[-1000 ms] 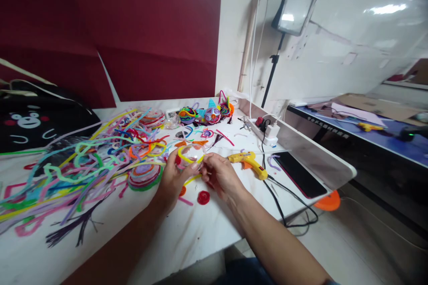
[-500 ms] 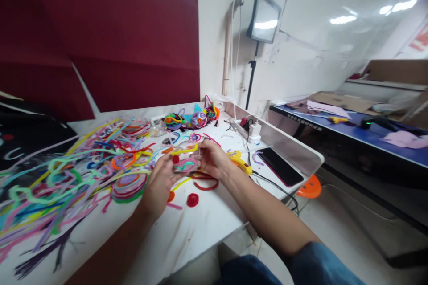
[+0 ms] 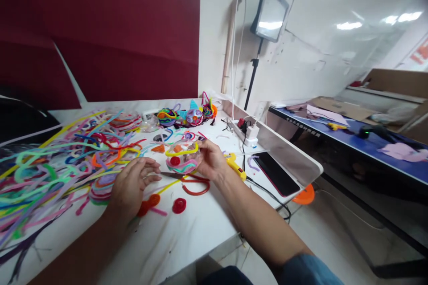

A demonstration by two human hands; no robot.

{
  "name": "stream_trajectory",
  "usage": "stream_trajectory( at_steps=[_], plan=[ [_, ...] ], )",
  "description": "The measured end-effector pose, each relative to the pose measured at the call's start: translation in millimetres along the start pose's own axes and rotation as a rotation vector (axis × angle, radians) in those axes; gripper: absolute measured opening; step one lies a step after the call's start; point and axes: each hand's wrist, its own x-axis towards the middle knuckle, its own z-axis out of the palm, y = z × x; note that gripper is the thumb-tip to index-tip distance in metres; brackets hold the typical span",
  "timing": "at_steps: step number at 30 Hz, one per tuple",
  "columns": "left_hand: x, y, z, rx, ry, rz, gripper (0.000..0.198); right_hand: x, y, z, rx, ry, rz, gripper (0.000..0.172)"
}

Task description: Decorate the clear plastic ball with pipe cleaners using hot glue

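My right hand (image 3: 212, 160) grips a clear ball (image 3: 183, 156) by its right side, above the white table (image 3: 197, 236). Yellow, pink and teal fuzzy strips and a red coil decorate the ball. To the left of it, my left hand (image 3: 132, 185) is empty, its fingers apart and slightly curled. Scissors with red handles (image 3: 197, 187) lie just below the ball. A red coil (image 3: 179, 205) and an orange coil (image 3: 154, 200) rest nearer the table's front edge.
Tangled fuzzy strips (image 3: 53, 173) cover the table's left side. Decorated balls (image 3: 194, 116) stand at the back. Right of my right hand are a yellow glue gun (image 3: 235, 165), its cable, a phone (image 3: 277, 173) and a power strip (image 3: 241, 130).
My left hand has let go of the ball and moved left. The ball stays in my right hand. The camera view has shifted slightly.
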Motion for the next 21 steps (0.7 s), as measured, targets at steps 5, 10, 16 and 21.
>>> stream_trajectory(
  at_steps=[5, 10, 16, 21],
  plan=[
    [1.2, 0.0, -3.6, 0.062, -0.021, 0.024, 0.028, 1.9, 0.7, -2.6, 0.082, -0.100, 0.018, 0.009],
    [-0.4, 2.2, -2.0, 0.081, -0.044, 0.027, 0.034, 2.7, 3.3, 2.7, 0.120, -0.125, 0.053, 0.011],
    [0.0, -0.6, -4.2, 0.065, -0.037, -0.019, 0.039, 7.0, 5.2, 1.5, 0.128, -0.152, 0.072, 0.006],
    [-6.2, 1.8, 6.1, 0.159, -0.006, -0.063, 0.042, 12.8, 1.7, -6.8, 0.119, -0.186, 0.052, 0.005]
  ],
)
